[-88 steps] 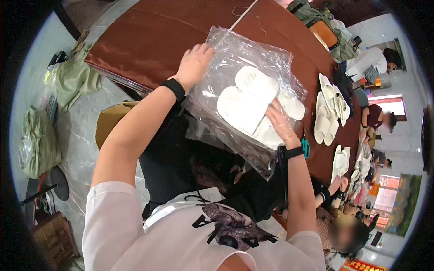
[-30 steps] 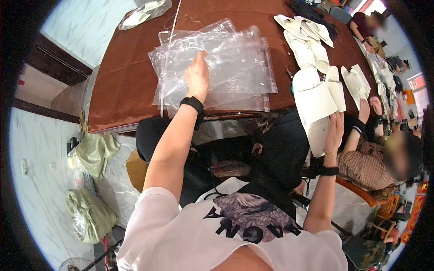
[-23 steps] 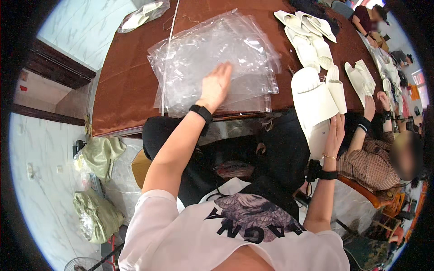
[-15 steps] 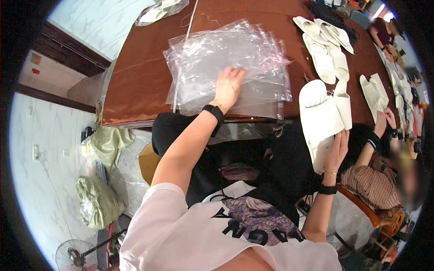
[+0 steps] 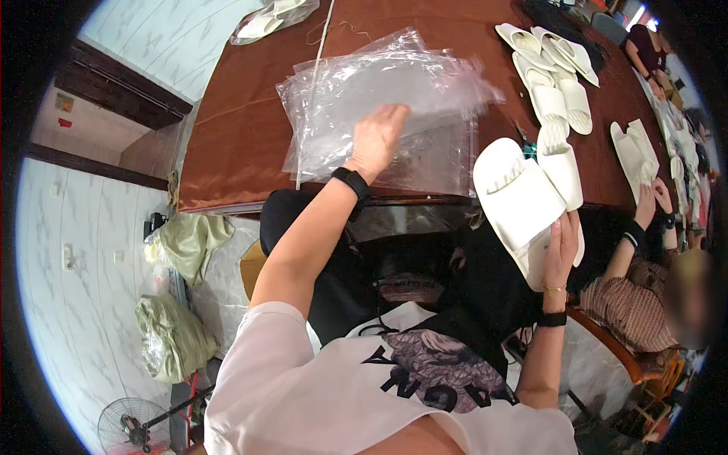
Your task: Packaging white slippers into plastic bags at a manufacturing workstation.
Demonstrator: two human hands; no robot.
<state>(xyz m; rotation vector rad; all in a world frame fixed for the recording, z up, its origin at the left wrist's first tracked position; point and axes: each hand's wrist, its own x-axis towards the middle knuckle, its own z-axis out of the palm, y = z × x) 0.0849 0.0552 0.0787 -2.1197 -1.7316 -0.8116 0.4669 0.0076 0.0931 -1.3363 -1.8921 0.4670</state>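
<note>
My right hand [image 5: 560,246] holds a pair of white slide slippers [image 5: 522,196] by their heel ends at the table's front edge, the two lying side by side with toes pointing away. My left hand [image 5: 378,136] is over a loose, fanned pile of clear plastic bags [image 5: 326,114], its fingers curled together and seemingly gripping the top bag. That bag's right edge is smeared by motion. The exact pinch point is hard to make out.
More white slippers [image 5: 574,102] lie on the brown-covered table [image 5: 235,136] at the right. A bagged pair [image 5: 265,23] lies at the far left. A co-worker's hands [image 5: 651,201] hold another slipper [image 5: 635,155]. Green sacks [image 5: 173,337] and a fan [image 5: 133,425] stand left.
My right hand has brought the slippers leftward, closer to the bags. My left hand has drawn slightly back and left, while the top bag has shifted, its right edge now lifted and blurred.
</note>
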